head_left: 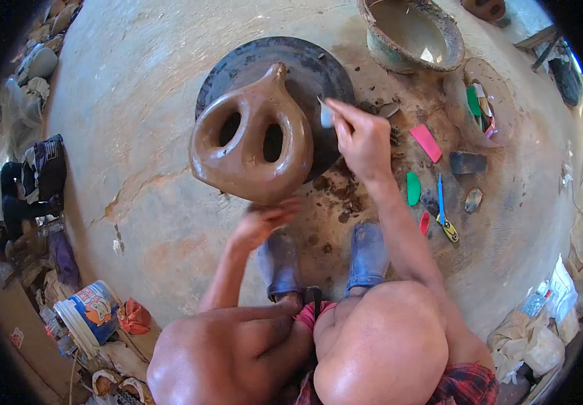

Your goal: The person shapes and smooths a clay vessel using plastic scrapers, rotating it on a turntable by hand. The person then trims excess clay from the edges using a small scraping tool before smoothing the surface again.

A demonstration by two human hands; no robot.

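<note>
A wet brown clay piece (254,143) with two oval openings and a narrow neck rests on a dark round board (335,71). My left hand (264,221) is at its near lower edge, fingers stretched out and slightly smeared by motion. Just right of the clay, my right hand (364,142) pinches a small pale scraper (325,115), held over the board's right side. Nothing shows in my left hand.
On the floor to the right lie a pink scraper (426,143), a green scraper (413,188), a dark block (468,163) and a blue-handled tool (440,196). A clay-smeared basin (374,48) stands behind them. A bucket (92,310) is at the lower left.
</note>
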